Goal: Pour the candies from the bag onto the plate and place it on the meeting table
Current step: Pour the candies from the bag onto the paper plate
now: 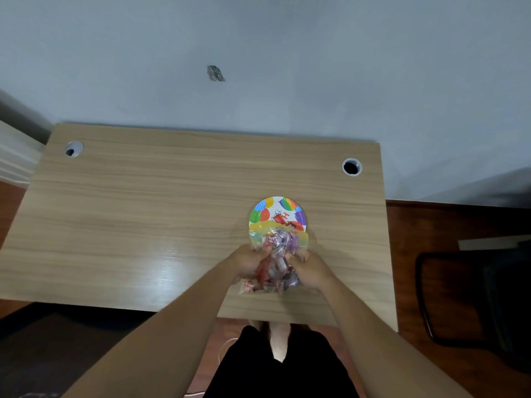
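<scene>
Holding bag (273,262) | both hands | mouth toward plate (275,211)

The bag (273,259) covers the near half of the plate (275,209), so the lettering there reads only in part. Both hands, the left hand (248,261) and right hand (309,267), hide the bag's sides; each grip's fingertips are out of sight. The candies (271,275) blur together. The frame's bottom edge cuts both forearms.
</scene>
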`<state>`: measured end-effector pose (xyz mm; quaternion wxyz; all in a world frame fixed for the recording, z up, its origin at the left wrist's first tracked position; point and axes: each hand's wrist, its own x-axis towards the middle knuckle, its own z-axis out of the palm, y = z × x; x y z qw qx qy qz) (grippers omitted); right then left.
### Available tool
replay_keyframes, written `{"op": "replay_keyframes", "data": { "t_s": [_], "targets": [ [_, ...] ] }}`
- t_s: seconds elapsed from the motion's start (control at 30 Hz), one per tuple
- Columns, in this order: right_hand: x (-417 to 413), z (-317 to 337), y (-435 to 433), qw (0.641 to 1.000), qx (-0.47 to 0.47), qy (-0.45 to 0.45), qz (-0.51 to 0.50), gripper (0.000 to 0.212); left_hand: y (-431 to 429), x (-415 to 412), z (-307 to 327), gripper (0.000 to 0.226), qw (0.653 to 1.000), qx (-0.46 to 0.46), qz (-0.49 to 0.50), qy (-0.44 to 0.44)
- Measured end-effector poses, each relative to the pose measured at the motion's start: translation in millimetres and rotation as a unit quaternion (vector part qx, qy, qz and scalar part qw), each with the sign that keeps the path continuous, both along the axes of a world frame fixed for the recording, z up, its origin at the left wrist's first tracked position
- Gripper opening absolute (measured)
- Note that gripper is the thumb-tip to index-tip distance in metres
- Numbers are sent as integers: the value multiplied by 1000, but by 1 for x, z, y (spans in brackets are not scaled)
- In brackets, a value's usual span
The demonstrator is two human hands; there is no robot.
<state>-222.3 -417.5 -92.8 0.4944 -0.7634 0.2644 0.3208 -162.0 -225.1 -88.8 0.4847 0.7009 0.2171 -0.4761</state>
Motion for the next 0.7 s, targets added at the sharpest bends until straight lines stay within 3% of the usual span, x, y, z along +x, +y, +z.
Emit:
{"op": "replay_keyframes", "data": {
  "t_s": [0.3, 0.47, 0.7],
  "targets": [
    [3, -2, 2, 1000, -17, 12, -20, 43, 5, 4, -3, 17, 1000, 9, 10, 6],
    [2, 3, 3, 1000, -22, 15, 6, 41, 8, 5, 0, 20, 1000, 2, 11, 24],
    [1, 9, 3, 1000, -25, 8, 5, 38, 12, 7, -2, 41, 1000, 0, 0, 28]
  ]
}}
